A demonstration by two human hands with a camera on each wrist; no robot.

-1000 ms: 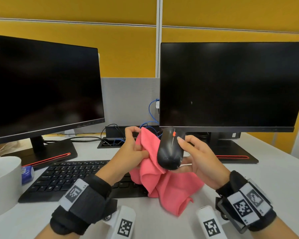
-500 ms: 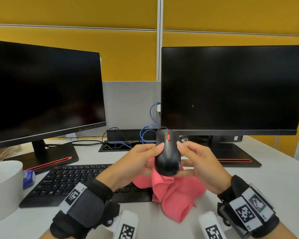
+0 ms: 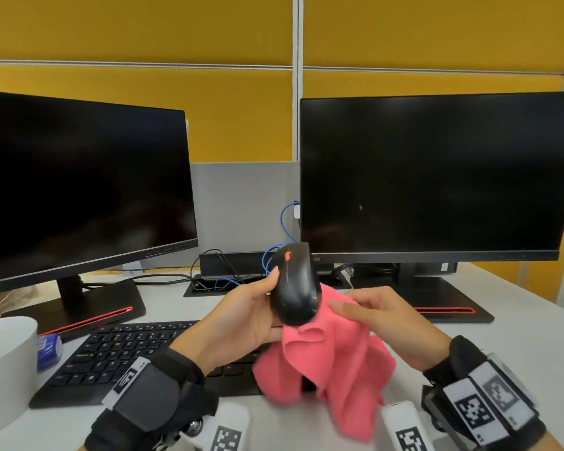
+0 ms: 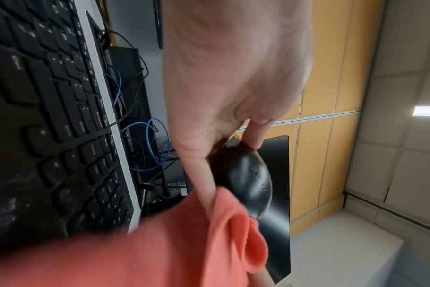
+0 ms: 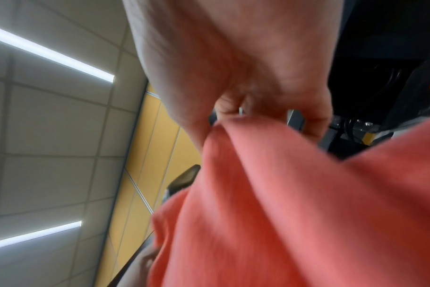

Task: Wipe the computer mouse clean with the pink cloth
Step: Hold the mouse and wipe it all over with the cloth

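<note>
A black computer mouse (image 3: 295, 283) with a red scroll wheel is held up above the keyboard, nose pointing away. My left hand (image 3: 251, 315) grips it from the left side, thumb up near the wheel; in the left wrist view the mouse (image 4: 248, 178) sits between thumb and fingers. The pink cloth (image 3: 332, 359) hangs below and to the right of the mouse. My right hand (image 3: 375, 320) holds the cloth against the mouse's right side, thumb on top of the fabric. In the right wrist view the cloth (image 5: 295, 203) fills the lower frame, bunched in the fingers.
A black keyboard (image 3: 118, 359) lies under my left wrist. Two dark monitors (image 3: 79, 190) (image 3: 436, 177) stand behind, with cables (image 3: 274, 255) between their stands. A white round container (image 3: 4, 369) sits at the left edge, a small blue item (image 3: 48, 348) beside it.
The mouse passed from my right hand to my left hand. My right hand took up the cloth and brought it against the mouse's right side.
</note>
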